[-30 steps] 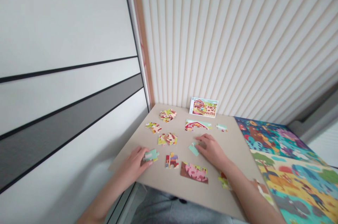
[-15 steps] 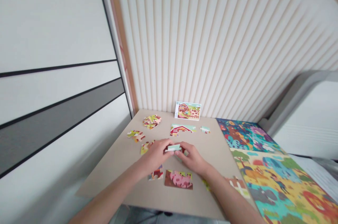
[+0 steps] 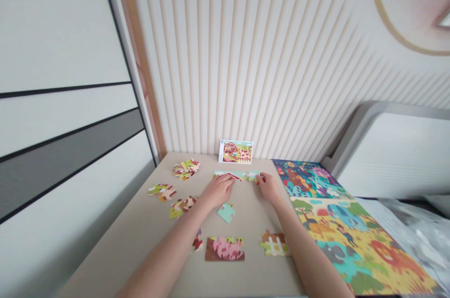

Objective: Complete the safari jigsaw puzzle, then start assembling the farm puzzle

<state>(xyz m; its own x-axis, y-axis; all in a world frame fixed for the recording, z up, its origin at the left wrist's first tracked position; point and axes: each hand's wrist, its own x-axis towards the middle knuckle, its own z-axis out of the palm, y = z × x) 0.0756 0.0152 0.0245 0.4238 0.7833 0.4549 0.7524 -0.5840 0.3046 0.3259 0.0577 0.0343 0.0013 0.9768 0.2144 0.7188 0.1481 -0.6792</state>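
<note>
My left hand [image 3: 218, 190] lies over the joined barn puzzle section [image 3: 230, 175], its fingers resting flat and covering much of the red roof. At the section's right end, the fingers of my right hand [image 3: 269, 187] pinch the edge of a pale blue sky puzzle piece [image 3: 252, 175]. That piece sits against the barn section; whether they interlock I cannot tell. On the table below my left hand is a loose pale blue puzzle piece [image 3: 226, 212]. Nearer me are a joined pig section [image 3: 225, 249] and a white fence section [image 3: 274, 243], the latter beside my right forearm.
A picture card [image 3: 236, 152] leans against the ribbed wall. Left on the table [image 3: 140, 242] are a pile of puzzle pieces [image 3: 186, 169] and smaller groups [image 3: 161, 191], some partly behind my left forearm. Two finished animal puzzles [image 3: 351, 237] lie to the right.
My hands have moved apart and forward from the table's middle to the barn section. A pale blue piece they held now lies on the table. The view has shifted right.
</note>
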